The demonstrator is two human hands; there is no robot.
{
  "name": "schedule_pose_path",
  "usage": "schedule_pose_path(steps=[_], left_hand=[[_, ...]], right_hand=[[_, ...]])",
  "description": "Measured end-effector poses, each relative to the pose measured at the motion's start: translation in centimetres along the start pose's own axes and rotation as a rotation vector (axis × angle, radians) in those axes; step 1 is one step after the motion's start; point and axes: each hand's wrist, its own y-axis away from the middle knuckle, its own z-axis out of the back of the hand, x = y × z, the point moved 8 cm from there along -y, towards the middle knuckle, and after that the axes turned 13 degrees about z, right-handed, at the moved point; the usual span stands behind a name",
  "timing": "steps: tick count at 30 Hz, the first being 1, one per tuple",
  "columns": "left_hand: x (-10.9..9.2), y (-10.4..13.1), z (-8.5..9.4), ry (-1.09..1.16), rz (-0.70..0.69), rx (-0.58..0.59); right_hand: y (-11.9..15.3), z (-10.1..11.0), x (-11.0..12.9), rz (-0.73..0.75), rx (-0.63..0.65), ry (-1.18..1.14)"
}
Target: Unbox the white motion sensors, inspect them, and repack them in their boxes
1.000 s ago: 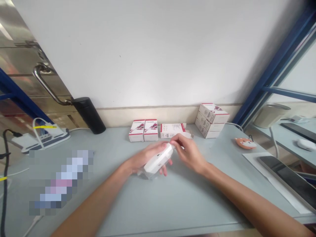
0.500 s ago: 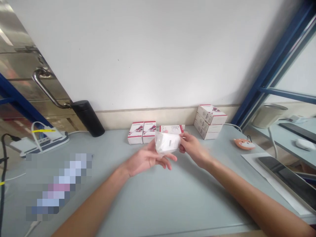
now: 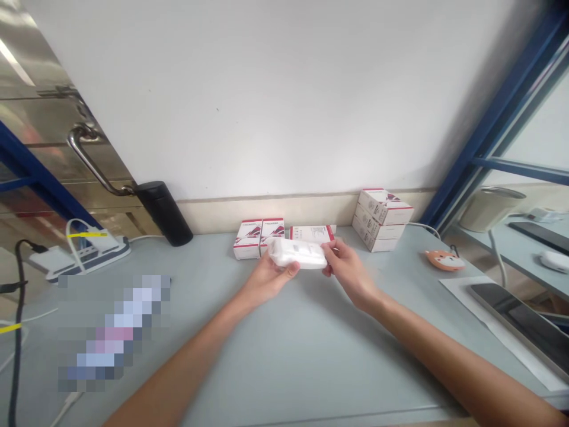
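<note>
A white item in clear plastic wrap is held level above the grey table, between both hands. My left hand grips its left end, with the thumb along the front edge. At the right end my right hand pinches it between thumb and fingers. Just behind it lies a flat white and red box, partly hidden. Two white and red boxes sit side by side behind my left hand.
Stacked white and red boxes stand at the back right, near an orange animal-shaped object. A dark phone-like device lies at the right. Leftward are a black cylinder, a power strip and a pixelated object.
The wrapped item has turned to lie lengthwise between the hands. My left hand's fingers, spread beneath it before, have closed round its left end. The view has shifted slightly.
</note>
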Motion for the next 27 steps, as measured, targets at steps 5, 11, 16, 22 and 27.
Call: schedule_pose_path(steps=[5,11,16,22,27], left_hand=[[0.9,-0.4,0.4,0.031,0.084,-0.077],[2.0,-0.5,0.4,0.290,0.236,-0.060],[2.6,-0.5,0.1,0.421,0.359,0.036],[2.9,-0.3,0.0,0.357,0.414,0.073],[3.7,0.1,-0.5,0.219,0.452,0.107]], right_hand=[[-0.2,-0.3,0.5,0.147,-0.016,-0.039],[0.7,-1.4,1.9,0.401,0.060,-0.058],[1.9,-2.4,3.4,0.624,0.228,0.165],[3.7,-2.6,6.4,0.965,0.254,0.539],[3.6,-3.1,6.7,0.945,0.288,0.815]])
